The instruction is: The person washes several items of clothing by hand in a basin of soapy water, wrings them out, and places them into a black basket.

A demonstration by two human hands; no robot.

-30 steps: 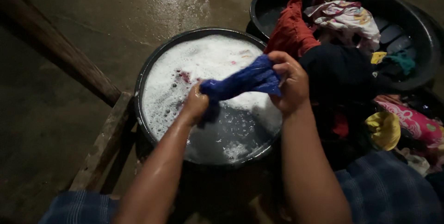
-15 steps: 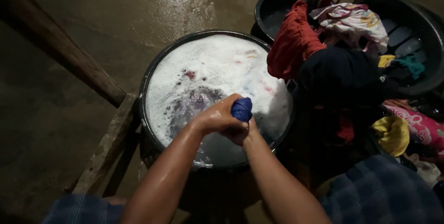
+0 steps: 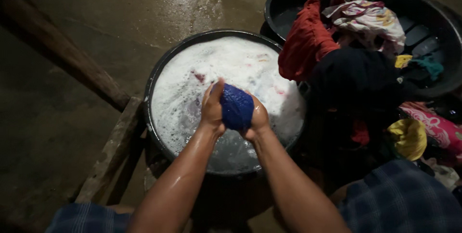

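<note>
One balled blue cloth [image 3: 237,108], wet and bunched, sits squeezed between left hand [image 3: 212,107] and right hand [image 3: 258,118], both clamped on it above the foamy round black basin [image 3: 153,83], near its front rim.

1. Floor [image 3: 96,31]: bare concrete, wet, with a bright sheen at the top centre of the frame.
2. Round dark basin [image 3: 159,74] stands on it at centre, full of suds.
3. Smaller dark tub [image 3: 284,6] at upper right, just behind the basin.
4. Large dark laundry basket [image 3: 433,26] at far right, heaped with clothes.
5. Wooden beam [image 3: 57,50] slants across the upper left; a wooden frame [image 3: 113,151] lies at lower left, against the basin.
</note>
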